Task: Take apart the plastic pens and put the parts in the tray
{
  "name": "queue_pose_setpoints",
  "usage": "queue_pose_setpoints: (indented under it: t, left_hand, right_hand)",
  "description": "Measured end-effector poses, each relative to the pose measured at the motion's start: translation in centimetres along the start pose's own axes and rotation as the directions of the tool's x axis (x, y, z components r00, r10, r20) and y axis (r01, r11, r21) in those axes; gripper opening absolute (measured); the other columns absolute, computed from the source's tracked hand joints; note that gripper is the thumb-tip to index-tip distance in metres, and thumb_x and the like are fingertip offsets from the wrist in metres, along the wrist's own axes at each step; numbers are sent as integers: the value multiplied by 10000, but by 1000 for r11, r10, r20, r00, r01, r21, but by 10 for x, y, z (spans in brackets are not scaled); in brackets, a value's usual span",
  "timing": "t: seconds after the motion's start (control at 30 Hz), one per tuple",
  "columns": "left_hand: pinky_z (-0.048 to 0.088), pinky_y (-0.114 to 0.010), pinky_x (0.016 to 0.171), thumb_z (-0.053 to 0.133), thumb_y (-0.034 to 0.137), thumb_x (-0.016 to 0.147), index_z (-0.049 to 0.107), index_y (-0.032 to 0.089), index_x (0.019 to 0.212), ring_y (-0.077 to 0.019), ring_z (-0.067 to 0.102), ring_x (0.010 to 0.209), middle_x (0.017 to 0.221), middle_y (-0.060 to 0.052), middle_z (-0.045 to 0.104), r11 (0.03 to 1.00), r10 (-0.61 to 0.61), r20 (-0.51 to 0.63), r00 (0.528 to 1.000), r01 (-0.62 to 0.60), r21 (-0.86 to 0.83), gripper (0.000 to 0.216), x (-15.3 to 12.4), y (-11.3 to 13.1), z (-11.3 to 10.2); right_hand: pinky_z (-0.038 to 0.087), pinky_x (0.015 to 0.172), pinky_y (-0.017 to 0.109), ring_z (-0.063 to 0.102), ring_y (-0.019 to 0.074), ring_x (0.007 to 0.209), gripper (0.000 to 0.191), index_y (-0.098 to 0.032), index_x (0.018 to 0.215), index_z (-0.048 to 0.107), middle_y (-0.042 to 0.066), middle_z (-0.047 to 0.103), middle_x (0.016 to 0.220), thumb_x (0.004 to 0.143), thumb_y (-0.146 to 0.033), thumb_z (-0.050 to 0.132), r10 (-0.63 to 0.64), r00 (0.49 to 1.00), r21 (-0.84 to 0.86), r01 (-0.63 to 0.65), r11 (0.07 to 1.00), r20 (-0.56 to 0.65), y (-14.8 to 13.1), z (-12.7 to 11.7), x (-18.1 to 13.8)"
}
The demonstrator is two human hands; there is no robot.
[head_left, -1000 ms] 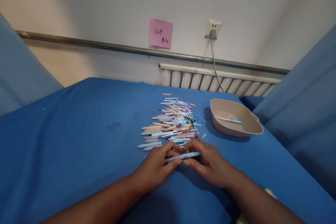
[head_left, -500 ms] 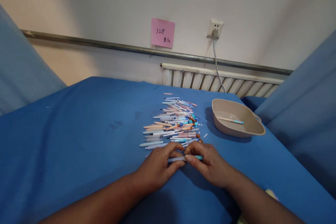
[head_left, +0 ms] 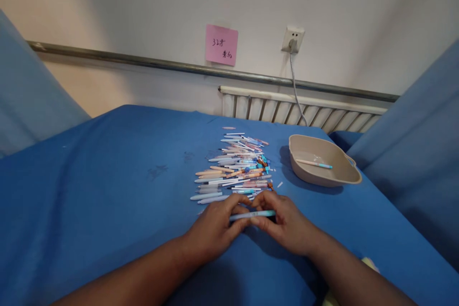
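Observation:
Both hands meet at the near middle of a blue-covered table (head_left: 107, 186). My left hand (head_left: 215, 227) pinches the left end of a light blue pen (head_left: 253, 214), and my right hand (head_left: 285, 222) pinches its right end. The pen lies level between the fingertips, just above the cloth. Directly behind the hands is a pile of pens and pen parts (head_left: 234, 169) in white, orange, pink and blue. A beige tray (head_left: 337, 179) to the right of the pile holds one pen (head_left: 314, 164).
Blue fabric rises at the left (head_left: 28, 100) and right (head_left: 419, 129) sides. Behind the table are a white radiator (head_left: 297, 111), a metal rail, a pink note (head_left: 221, 45) and a wall socket (head_left: 293, 39) with a cable plugged in.
The fingers have shifted slightly along the pen, and the pen shows a bit more on the right side than half a second ago. The view has hardly moved.

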State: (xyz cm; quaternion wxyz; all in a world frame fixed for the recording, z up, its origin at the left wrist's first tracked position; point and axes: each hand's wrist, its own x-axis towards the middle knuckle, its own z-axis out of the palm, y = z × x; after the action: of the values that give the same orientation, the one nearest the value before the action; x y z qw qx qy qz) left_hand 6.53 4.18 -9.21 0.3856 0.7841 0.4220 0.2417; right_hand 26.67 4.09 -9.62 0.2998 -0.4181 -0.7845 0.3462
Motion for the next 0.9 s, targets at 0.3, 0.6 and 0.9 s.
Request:
queue_pose_setpoints:
  t: [0.3,0.6,0.9]
  left_hand:
    - [455,-274,771,534,310,896,509,256,1128,-223,668,955,1033,-18,720,988,43,12,999,-44,149,239,-2,-3,0]
    - [435,-281,863,501,307,920,562,254,1155,-216,631,1010,1120,-35,682,972,136,-26,990,-128,197,248,0,-2,-5]
    - [443,-238,817,538,267,903,622,250,1056,-167,637,915,996,11,701,997,76,2,997,-76,-6,175,6,-1,-5]
  right_hand:
    - [375,643,246,544,134,689,130,-194,772,567,-12,606,727,891,-241,541,-36,998,-42,38,998,46,2,-2,1]
    - [397,602,241,497,119,630,152,-193,804,565,-22,559,696,857,-334,588,71,997,289,-57,956,-39,0,4,2]
    - [444,675,255,575,138,711,164,-210,982,655,8,638,791,827,-179,609,-112,979,192,145,971,-171,-7,7,3]
